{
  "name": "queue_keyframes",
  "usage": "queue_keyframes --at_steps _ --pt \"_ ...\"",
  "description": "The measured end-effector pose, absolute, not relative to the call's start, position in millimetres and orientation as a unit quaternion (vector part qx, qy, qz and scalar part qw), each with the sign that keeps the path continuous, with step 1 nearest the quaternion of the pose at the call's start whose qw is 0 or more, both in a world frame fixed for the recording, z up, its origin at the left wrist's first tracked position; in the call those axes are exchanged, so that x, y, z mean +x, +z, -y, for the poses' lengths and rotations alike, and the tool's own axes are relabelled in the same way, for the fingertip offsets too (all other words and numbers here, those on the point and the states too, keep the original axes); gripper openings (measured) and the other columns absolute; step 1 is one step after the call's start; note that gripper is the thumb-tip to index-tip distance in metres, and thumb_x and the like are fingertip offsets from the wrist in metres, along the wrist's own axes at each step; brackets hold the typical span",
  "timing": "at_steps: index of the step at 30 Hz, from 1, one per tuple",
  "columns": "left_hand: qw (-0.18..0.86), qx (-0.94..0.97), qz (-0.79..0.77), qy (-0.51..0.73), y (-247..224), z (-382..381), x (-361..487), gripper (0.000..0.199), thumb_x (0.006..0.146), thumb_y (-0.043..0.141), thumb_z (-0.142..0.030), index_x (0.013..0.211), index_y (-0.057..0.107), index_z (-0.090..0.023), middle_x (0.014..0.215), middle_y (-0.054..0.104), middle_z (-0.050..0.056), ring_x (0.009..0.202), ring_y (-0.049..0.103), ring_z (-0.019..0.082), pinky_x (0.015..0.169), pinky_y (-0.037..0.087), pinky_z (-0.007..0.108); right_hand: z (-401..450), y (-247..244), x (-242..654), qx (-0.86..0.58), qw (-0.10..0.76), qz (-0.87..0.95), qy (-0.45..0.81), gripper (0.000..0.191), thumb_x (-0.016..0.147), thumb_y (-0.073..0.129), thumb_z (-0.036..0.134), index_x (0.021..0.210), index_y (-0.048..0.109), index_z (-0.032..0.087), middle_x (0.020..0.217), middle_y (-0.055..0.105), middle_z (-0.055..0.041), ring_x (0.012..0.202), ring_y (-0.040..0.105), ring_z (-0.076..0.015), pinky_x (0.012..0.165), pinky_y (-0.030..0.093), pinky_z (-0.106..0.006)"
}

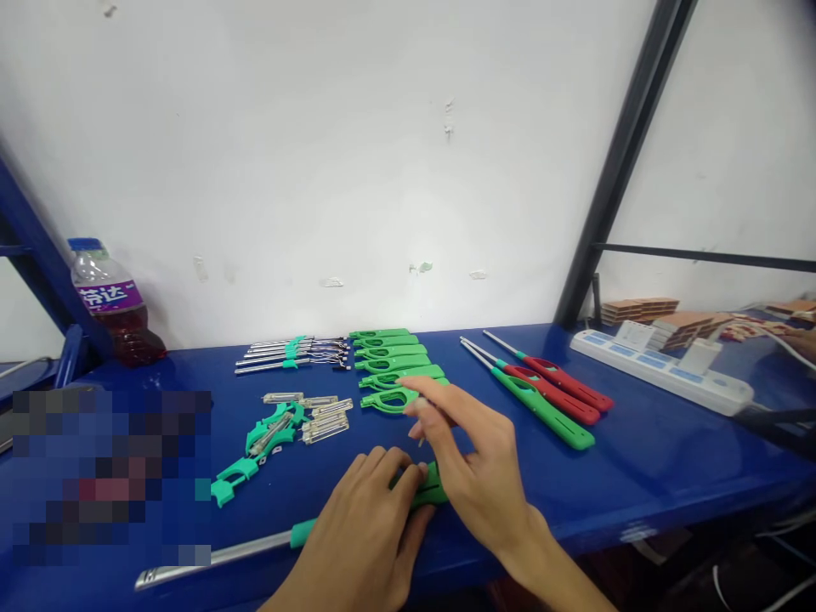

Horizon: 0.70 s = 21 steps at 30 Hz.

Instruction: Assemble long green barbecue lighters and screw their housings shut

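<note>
While the left hand (376,518) is closed over a green lighter (430,486) near the front of the blue table (484,518), fingers curled around its handle, the right hand (475,450) is poised just above the handle's right end; its thumb and forefinger are pinched nearly together, with a small, thin piece (422,441) showing beneath them, too small to name; the lighter's metal tube reaches out to the left from a teal collar (302,534). Just beyond the hands, green handle shells (388,361) lie in a column, one behind another; left of them sits a row of metal tubes (271,361) with teal collars and dark wires, and nearer the person are clear, narrow cartridges (326,425) beside a loose pile of teal plastic parts (239,478), one cartridge lying across the pile. To the right, whole lighters rest side by side at a slant, one green (541,412) and two red (553,393), their tubes pointing away; farther right is a white power strip (660,374) with plugs in it; at the far left a bottle of dark red drink (118,310), blue-capped and purple-labelled, stands against the white wall (382,170).
</note>
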<state>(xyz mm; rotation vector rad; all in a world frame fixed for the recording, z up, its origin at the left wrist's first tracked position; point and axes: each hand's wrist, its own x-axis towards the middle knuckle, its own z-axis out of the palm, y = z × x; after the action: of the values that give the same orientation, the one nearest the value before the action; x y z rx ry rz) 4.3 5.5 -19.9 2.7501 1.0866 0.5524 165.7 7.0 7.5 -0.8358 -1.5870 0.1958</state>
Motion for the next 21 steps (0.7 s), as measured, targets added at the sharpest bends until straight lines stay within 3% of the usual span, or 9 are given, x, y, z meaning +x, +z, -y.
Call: queue_keyframes --at_steps 3,10,16,21 --pt "0.066 0.913 -0.359 0.183 -20.3 -4.7 4.3 0.021 0.102 0.055 -0.014 0.119 0.067 -0.018 0.112 0.068 0.010 0.101 0.066 0.033 0.093 0.057 0.059 -6.0 -0.7 171.6 -0.368 0.623 0.683 0.101 0.042 0.110 0.047 0.018 0.147 0.061 0.031 0.111 0.079 -0.0013 0.086 0.078 -0.0140 0.084 0.063 -0.028" --pt "0.062 0.910 -0.350 0.213 -23.8 -4.8 2.7 0.026 0.101 0.058 -0.014 0.125 0.066 -0.020 0.113 0.069 0.009 0.102 0.066 0.032 0.096 0.058 0.059 -6.4 -2.9 175.7 -0.405 0.632 0.661 0.009 0.033 0.102 0.069 0.021 0.133 0.071 0.032 0.100 0.077 0.0021 0.075 0.072 -0.0122 0.073 0.061 -0.023" --pt "0.056 0.909 -0.343 0.232 -26.9 -4.2 1.7 0.026 0.102 0.059 -0.014 0.125 0.066 -0.020 0.113 0.069 0.009 0.101 0.067 0.031 0.094 0.059 0.058 -6.3 -6.2 178.3 -0.372 0.618 0.691 0.046 0.044 0.110 0.051 0.015 0.148 0.061 0.036 0.133 0.075 -0.0003 0.123 0.071 -0.0172 0.103 0.057 -0.029" --pt "0.058 0.908 -0.343 0.234 -28.5 -4.0 1.9 0.027 0.102 0.059 -0.015 0.127 0.066 -0.020 0.113 0.069 0.008 0.102 0.067 0.031 0.099 0.057 0.061 -7.7 -6.6 176.8 -0.360 0.643 0.676 0.021 0.039 0.103 0.066 0.014 0.135 0.070 0.035 0.113 0.073 -0.0001 0.096 0.072 -0.0142 0.088 0.059 -0.027"
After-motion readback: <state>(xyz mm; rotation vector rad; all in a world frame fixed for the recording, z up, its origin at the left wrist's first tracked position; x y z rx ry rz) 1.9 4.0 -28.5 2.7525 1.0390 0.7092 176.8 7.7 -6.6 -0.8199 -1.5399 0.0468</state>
